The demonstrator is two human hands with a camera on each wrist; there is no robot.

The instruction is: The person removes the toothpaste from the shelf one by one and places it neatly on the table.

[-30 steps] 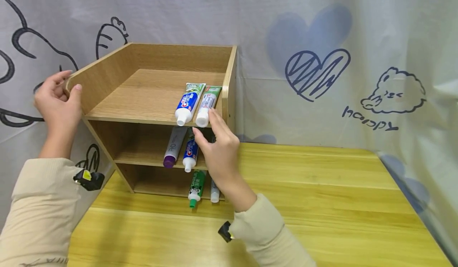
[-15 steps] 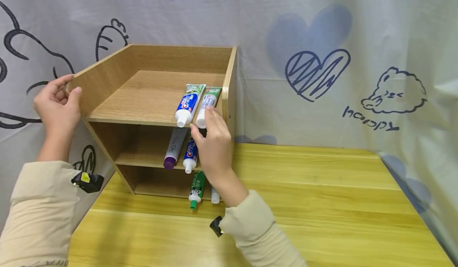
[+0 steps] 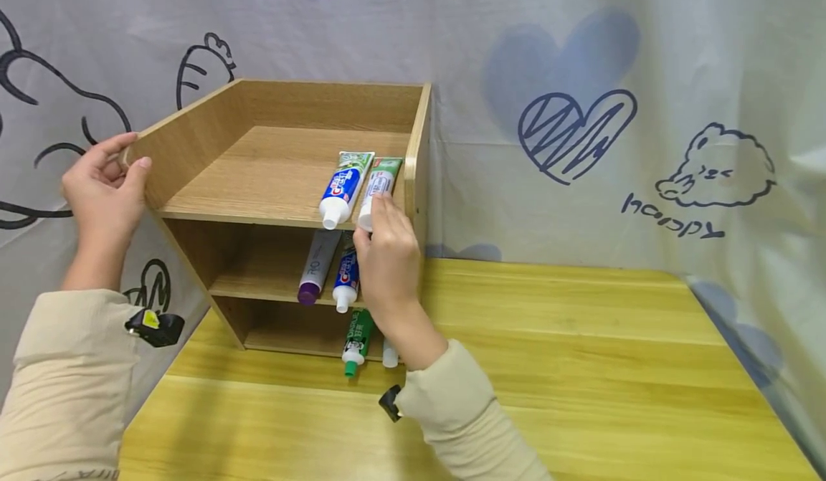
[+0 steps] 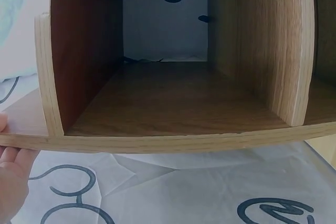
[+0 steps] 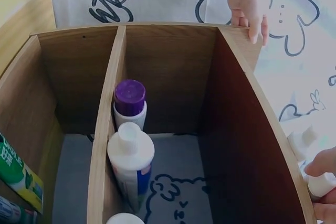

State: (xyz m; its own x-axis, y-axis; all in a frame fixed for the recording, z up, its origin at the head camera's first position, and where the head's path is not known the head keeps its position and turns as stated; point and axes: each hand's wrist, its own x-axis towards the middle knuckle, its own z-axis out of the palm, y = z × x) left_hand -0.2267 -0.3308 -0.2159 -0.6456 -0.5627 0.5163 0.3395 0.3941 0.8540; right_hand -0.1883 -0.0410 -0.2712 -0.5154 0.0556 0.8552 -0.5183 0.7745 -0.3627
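My left hand (image 3: 106,187) grips the front edge of the left side panel of a wooden three-tier shelf (image 3: 290,219); its fingertips also show in the left wrist view. At the top tier's right front, my right hand (image 3: 390,259) pinches a white and green toothpaste tube (image 3: 381,180) near its white cap, thumb below and fingers above. Left of that tube lies a blue and white toothpaste tube (image 3: 342,187), its cap reaching the shelf's front edge. In the right wrist view, my right thumb and fingers (image 5: 325,163) are round a white cap (image 5: 320,184).
The middle tier holds a tube with a purple cap (image 3: 316,266) and another blue and white tube (image 3: 345,280); my right hand hides part of this tier. Below lie a green tube (image 3: 358,337) and a pale-capped tube (image 3: 390,353). The shelf stands on a yellow wooden table (image 3: 581,366) before a patterned curtain (image 3: 464,180).
My right hand has moved left, and its thumb and fingers have closed on the white and green tube's cap end. My left hand keeps its grip on the side panel.
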